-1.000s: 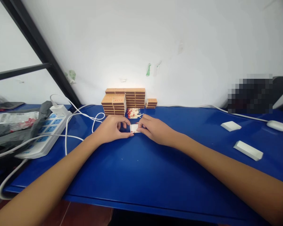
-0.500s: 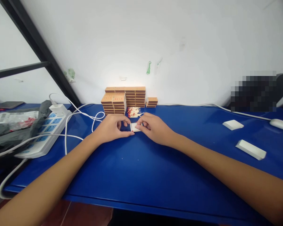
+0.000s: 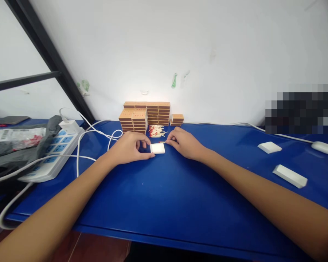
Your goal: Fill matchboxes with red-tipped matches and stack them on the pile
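A small white matchbox tray (image 3: 157, 148) lies on the blue table (image 3: 164, 196). My left hand (image 3: 131, 147) pinches its left end between thumb and fingers. My right hand (image 3: 183, 142) sits just right of the tray, fingers pinched on a single match (image 3: 163, 142) that points left above the tray. Behind both hands lies a loose pile of red-tipped matches (image 3: 156, 131). Stacks of brown matchboxes (image 3: 144, 115) stand against the wall.
A white power strip (image 3: 50, 157) with white cables (image 3: 95, 136) lies at the left beside a grey bag (image 3: 19, 145). Two white box pieces (image 3: 269, 147) (image 3: 289, 176) and a white mouse (image 3: 323, 147) lie at the right. A black metal frame (image 3: 49, 58) rises at the left.
My right hand has come off the white tray and moved slightly right and back, now pinching a match. The tray now shows fully; my left hand has stayed on it.
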The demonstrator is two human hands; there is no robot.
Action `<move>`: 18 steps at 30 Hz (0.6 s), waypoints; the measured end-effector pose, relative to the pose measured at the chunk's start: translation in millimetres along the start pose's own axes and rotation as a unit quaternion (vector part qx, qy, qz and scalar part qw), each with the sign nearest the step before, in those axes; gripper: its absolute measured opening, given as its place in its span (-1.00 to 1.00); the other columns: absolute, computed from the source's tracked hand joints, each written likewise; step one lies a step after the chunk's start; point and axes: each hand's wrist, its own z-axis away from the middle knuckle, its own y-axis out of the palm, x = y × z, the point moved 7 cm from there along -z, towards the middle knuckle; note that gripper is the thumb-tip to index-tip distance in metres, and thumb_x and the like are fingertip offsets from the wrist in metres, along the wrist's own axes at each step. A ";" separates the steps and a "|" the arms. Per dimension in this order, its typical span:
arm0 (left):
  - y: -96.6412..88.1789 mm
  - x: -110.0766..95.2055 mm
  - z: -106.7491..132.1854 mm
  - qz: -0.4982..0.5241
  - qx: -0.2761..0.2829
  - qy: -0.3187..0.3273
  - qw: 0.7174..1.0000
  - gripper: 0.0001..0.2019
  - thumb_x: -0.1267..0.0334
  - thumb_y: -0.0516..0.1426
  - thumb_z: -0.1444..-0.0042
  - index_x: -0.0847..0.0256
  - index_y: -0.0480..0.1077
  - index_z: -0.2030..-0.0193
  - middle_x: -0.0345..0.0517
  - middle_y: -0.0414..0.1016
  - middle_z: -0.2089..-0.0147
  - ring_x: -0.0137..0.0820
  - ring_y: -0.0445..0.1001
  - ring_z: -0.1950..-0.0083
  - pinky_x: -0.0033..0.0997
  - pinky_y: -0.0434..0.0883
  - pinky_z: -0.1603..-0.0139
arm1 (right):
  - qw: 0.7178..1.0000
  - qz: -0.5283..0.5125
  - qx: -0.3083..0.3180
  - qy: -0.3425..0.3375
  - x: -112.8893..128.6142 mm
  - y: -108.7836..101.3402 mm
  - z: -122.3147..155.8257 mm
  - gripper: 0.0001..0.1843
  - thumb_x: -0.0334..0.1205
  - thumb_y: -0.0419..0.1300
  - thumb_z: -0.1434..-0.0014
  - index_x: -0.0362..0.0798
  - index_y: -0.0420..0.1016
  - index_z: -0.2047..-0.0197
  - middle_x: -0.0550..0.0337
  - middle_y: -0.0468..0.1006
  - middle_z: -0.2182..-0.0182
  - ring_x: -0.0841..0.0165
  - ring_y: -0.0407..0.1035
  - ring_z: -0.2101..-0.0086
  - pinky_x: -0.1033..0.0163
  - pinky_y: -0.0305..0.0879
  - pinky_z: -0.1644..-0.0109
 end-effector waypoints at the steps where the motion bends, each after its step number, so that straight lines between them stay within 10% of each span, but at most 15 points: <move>1: 0.5 0.1 0.2 0.000 0.003 -0.001 1.000 -0.64 -0.03 0.46 -0.01 0.16 0.63 0.18 -0.21 0.60 0.33 -0.46 0.47 0.44 -0.45 0.37 0.41 | 1.000 0.002 -0.001 0.001 0.1 -1.2 0.0 -0.89 -0.28 0.27 -0.38 -0.05 0.54 0.25 0.08 0.50 0.19 0.28 0.40 0.23 0.16 0.30 0.09; 18: 0.1 -8.5 -0.4 0.005 -0.010 0.021 1.000 -0.67 0.03 0.47 -0.02 0.17 0.63 0.18 -0.21 0.60 0.32 -0.49 0.41 0.48 -0.46 0.33 0.43 | 0.992 0.031 0.039 -0.113 52.1 2.3 19.4 -0.94 -0.31 0.20 -0.43 -0.03 0.48 0.15 0.07 0.46 0.13 0.27 0.38 0.19 0.18 0.28 0.08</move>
